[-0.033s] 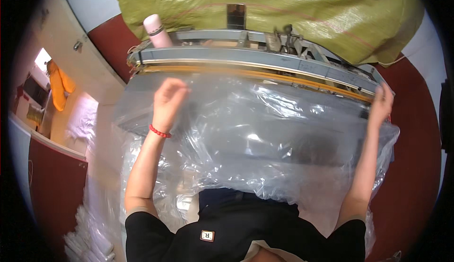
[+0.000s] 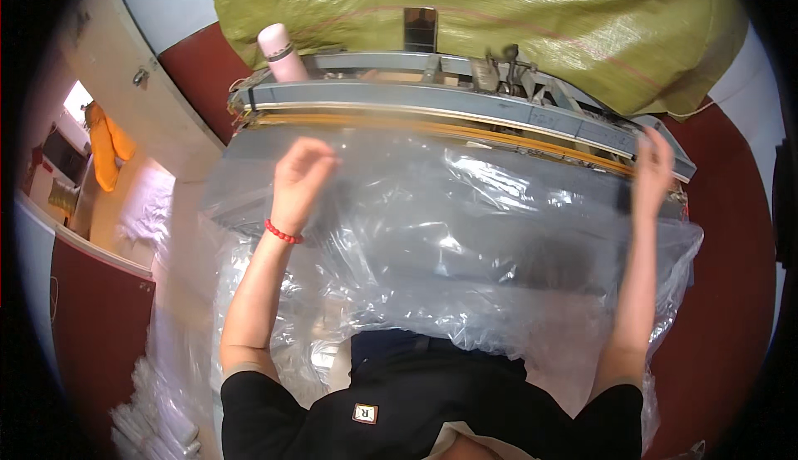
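A large sheet of clear plastic film lies over the dark grey surface in front of me and hangs down toward my waist. Above its left part is my left hand, fingers curled in toward the thumb as in a pinch; whatever is in them is hidden. My right hand is over the right end of the long grey metal machine bar, with its fingers stretched forward and smeared by motion. I see nothing held in it. Orange-yellow strips run along the bar's near side.
Behind the bar stands a pink bottle at the left, with metal clamp-like parts right of the middle. A yellow-green woven sheet covers the back. Crumpled clear plastic lies low on the left, near a door.
My right hand has drawn left and slightly away from the far right end of the bar. My left hand stays almost in place, its fingers still curled.
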Demonstrator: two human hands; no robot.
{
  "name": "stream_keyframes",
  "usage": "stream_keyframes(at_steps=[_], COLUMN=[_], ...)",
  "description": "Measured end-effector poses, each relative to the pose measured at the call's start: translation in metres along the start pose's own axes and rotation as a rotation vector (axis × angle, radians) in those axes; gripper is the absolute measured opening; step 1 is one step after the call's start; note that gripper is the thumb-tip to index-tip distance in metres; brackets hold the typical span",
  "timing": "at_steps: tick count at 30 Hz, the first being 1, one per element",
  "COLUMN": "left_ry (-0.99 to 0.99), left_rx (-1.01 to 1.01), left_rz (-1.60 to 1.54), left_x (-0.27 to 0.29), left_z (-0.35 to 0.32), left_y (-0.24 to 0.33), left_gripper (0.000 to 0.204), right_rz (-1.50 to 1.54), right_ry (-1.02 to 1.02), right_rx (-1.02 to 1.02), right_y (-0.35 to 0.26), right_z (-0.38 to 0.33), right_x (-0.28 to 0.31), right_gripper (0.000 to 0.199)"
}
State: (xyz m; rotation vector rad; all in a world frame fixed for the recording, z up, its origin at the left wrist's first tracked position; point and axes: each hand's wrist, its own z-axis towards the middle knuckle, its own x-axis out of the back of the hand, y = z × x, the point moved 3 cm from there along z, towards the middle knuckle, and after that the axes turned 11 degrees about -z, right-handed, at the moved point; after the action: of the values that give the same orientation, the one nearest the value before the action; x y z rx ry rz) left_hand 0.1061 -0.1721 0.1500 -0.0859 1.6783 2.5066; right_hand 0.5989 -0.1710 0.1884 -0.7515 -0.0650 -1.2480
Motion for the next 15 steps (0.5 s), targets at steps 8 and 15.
stream_keyframes(at_steps=[8, 15], left_ry=[-0.153, -0.401], left_rx=[-0.165, 0.396], left_rz=[0.39, 0.57], left_x=[0.006, 0.069], left_z=[-0.036, -0.089], left_y=[0.05, 0.011], left_gripper=[0.012, 0.012], right_rz=[0.723, 0.632], right_ry=[-0.878, -0.99], right_rx=[0.576, -0.04], right_y=[-0.239, -0.082], right_z=[-0.108, -0.11], right_x=[-0.147, -0.156], right_gripper=[0.017, 0.013])
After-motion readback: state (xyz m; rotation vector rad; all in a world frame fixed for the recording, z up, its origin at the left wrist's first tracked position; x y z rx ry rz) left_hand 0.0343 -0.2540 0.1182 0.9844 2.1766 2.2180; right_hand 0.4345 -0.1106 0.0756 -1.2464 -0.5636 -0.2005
